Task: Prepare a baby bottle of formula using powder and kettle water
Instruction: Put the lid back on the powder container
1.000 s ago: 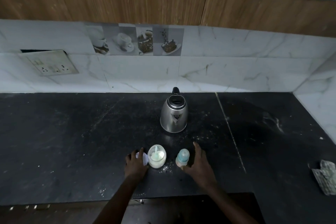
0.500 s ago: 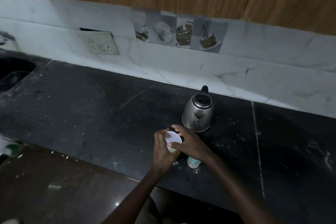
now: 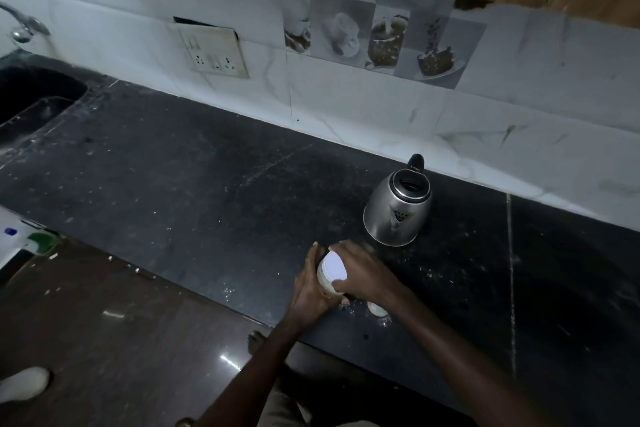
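A small powder jar (image 3: 325,284) stands near the front edge of the black counter (image 3: 214,184). My left hand (image 3: 310,291) grips its side. My right hand (image 3: 363,274) holds the white lid (image 3: 334,265) on top of the jar, fingers curled round its rim. The baby bottle (image 3: 376,309) is mostly hidden under my right wrist; only its pale base shows. A steel kettle (image 3: 398,211) stands behind the hands, spout toward me, lid down.
A dark sink (image 3: 31,97) and tap (image 3: 20,24) lie at the far left. A switch plate (image 3: 211,52) hangs on the marble backsplash. Spilled powder specks dot the counter around the jar. The dark floor (image 3: 104,322) lies below the counter edge.
My hands left the counter and came together on the jar; the lid went from beside the jar onto its top. The view swung left, showing the sink.
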